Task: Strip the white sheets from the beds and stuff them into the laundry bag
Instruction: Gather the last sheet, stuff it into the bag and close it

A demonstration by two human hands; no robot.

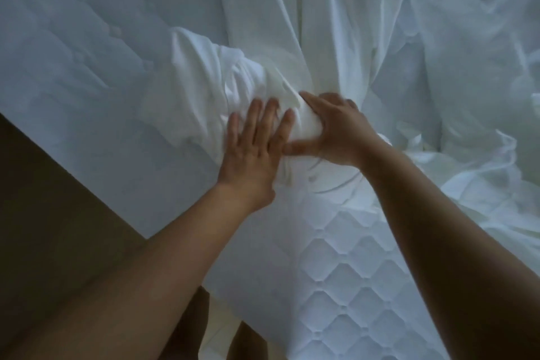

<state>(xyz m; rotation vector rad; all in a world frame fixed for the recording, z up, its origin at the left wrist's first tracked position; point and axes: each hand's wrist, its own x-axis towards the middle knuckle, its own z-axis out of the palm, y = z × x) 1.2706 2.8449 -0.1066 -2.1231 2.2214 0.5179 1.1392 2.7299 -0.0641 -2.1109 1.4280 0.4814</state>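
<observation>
Dim, soft frame with white on white, so edges are hard to separate. The heaped white fabric (473, 90) at right could be more sheet or another cover; cannot tell. Mattress (350, 286) is cut off at bottom and right; its quilted diamond stitching is clear only near the lower centre. The right hand's fingertips are partly buried in cloth.

White sheet (204, 82) is on the bed, pulled loose and bunched into a thick wrinkled roll at mid-frame. The roll's long axis runs from upper left down to the hands at centre. From the grip, taut folds fan straight up to the top edge.

Left hand (251, 143) lies flat with fingers straight and spread, pressing the near end of the roll. Right hand (339, 128), just beside it, has thumb and fingers curled round a gathered wad of the sheet. Brown floor (43, 199) shows at lower left.
</observation>
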